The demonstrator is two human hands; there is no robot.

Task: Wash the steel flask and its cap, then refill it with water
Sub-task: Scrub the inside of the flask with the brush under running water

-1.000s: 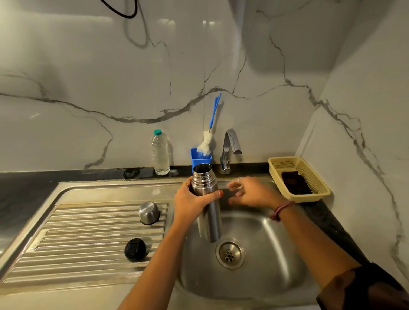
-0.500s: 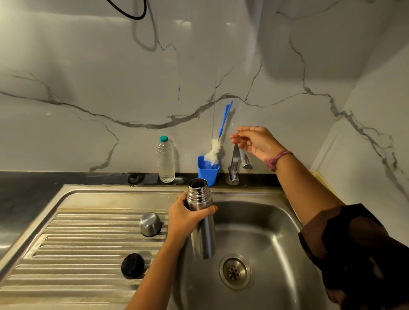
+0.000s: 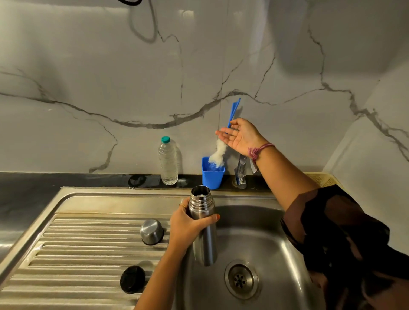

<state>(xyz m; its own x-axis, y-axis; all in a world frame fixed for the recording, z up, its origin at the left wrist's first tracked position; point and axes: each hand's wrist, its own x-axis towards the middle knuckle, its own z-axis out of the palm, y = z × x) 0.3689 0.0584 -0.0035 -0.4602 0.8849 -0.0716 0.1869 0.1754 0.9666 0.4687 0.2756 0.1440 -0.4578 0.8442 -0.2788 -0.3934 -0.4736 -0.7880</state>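
Right hand (image 3: 240, 137) moved from tap to brush handle (image 3: 233, 111), fingers straight, left hand (image 3: 188, 225) gripping open flask (image 3: 203, 225) over sink (image 3: 276, 254)

I see a white marble-look wall (image 3: 110, 77) with grey veins meeting a second such wall (image 3: 380, 132) at the right corner; a dark stone countertop (image 3: 33, 188) runs along its foot, and soft light glares off the upper left, under a black cable loop (image 3: 130, 1)
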